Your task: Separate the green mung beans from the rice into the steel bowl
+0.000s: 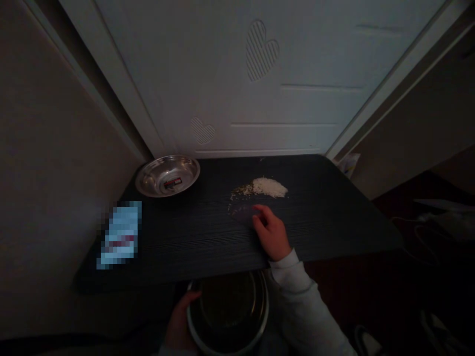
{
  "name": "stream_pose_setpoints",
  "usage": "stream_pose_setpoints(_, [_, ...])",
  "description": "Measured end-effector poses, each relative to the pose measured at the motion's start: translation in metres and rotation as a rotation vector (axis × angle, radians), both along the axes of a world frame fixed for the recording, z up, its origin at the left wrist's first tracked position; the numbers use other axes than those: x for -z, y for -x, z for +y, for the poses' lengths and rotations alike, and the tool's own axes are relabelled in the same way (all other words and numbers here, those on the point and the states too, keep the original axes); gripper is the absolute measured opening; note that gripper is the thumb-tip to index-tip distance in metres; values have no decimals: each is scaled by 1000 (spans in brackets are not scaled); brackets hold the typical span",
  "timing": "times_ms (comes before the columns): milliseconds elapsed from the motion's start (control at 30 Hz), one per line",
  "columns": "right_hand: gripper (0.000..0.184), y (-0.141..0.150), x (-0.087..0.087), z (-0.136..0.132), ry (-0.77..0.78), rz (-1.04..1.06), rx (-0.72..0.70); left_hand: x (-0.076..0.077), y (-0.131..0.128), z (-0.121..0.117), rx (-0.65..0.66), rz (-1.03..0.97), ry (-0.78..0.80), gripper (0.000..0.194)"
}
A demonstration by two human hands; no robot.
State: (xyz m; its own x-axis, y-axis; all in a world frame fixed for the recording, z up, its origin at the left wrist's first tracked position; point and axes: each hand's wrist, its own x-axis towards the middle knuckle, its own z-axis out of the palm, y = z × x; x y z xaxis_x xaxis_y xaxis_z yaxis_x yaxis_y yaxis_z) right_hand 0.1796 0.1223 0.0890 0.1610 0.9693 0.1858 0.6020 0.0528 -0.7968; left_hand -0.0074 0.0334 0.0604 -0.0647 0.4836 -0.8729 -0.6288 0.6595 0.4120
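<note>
My right hand is over the dark table, fingers pinched on a thin, see-through, purplish flat piece; its exact kind is hard to make out. Several pale grains show along that piece's far left edge. Just beyond it lies a heap of white, rice-like grains, with small dark greenish grains mixed in at its left end. Below the table's near edge my left hand grips the left rim of a round bowl with a light rim. The bowl's inside is too dark to read.
A shiny metal basin with a label inside stands at the table's back left. A blurred light-blue packet lies at the left edge. Behind the dark table rises a white door panel with heart patterns. Cables show at right.
</note>
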Motion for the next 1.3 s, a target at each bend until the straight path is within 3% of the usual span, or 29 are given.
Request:
stream_pose_setpoints(167, [27, -1, 1, -1, -25, 21, 2, 8, 2, -4, 7, -55, 15, 17])
stream_pose_setpoints(433, [29, 1, 3, 2, -14, -3, 27, 0, -1, -2, 7, -47, 28, 16])
stream_pose_setpoints(1067, [30, 2, 3, 3, 1, -39, 29, 7, 4, -1, -21, -79, -2, 19])
stream_pose_setpoints(1300, [27, 1, 1, 0, 2, -50, 0, 2, 3, 0, -19, -125, 9, 19])
